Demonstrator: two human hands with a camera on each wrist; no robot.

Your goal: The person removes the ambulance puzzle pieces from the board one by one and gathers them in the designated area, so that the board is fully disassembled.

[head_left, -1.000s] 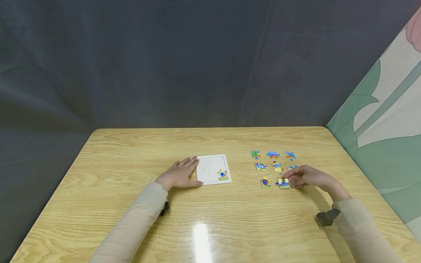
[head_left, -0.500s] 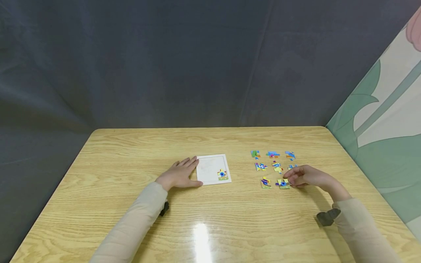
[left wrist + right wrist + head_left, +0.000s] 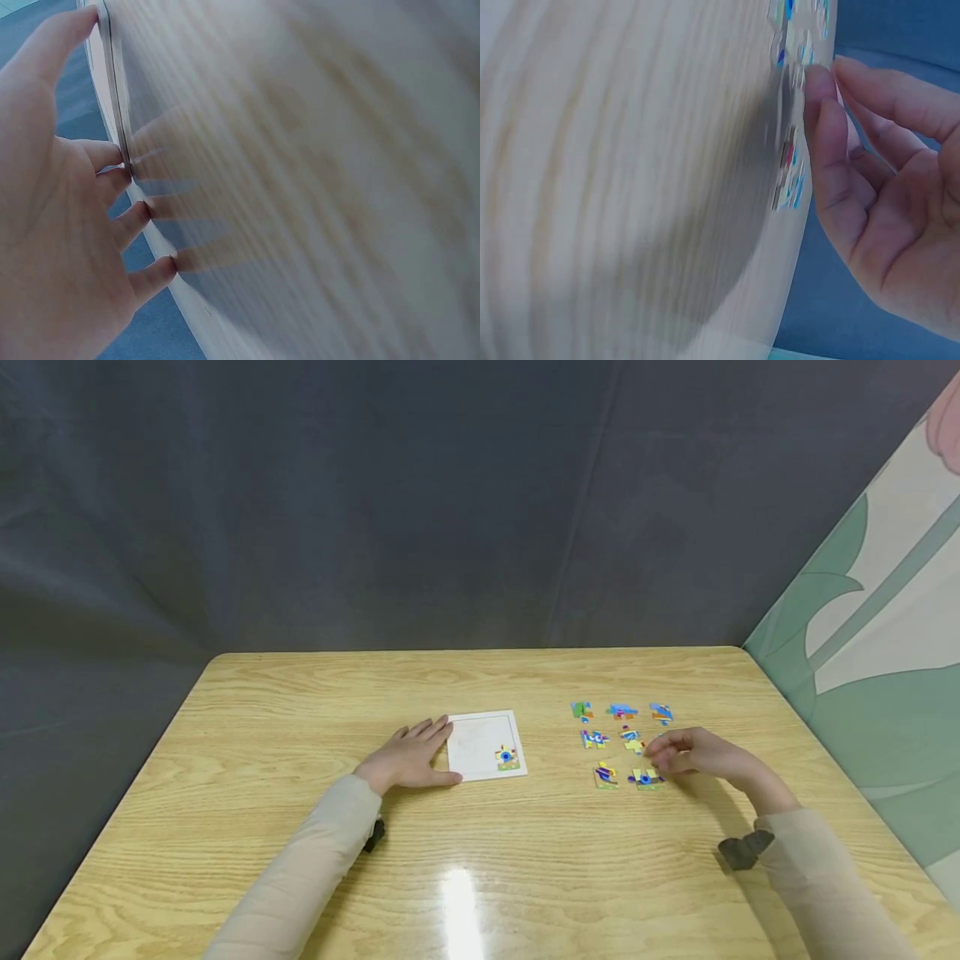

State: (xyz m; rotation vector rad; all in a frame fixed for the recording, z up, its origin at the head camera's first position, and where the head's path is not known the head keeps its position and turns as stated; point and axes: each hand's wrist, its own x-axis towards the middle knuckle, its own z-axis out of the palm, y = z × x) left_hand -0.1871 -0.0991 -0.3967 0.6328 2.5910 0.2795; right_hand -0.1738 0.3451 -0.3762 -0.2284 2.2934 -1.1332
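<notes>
My left hand (image 3: 408,760) lies spread at the left side of a white square puzzle tray (image 3: 472,739), its fingertips and thumb on the rim. One yellow, blue and green jigsaw piece (image 3: 507,757) sits in the tray's near right corner. My right hand (image 3: 697,753) hovers over loose jigsaw pieces at the right, fingers loosely bent. Its thumb and fingertips are just above a yellow and blue jigsaw piece (image 3: 647,778) in the near row. No piece shows between the fingers in the right wrist view. The hand mostly covers a middle-row piece.
Several loose pieces lie in rough rows, among them a green one (image 3: 582,711) at the far left, a blue one (image 3: 662,713) at the far right and an orange one (image 3: 605,776) nearby. A dark curtain (image 3: 450,510) hangs behind the wooden table (image 3: 525,860).
My right hand has come off the near-row piece and shifted slightly up and away, toward the middle row, and that piece stays on the table. The left hand keeps its place.
</notes>
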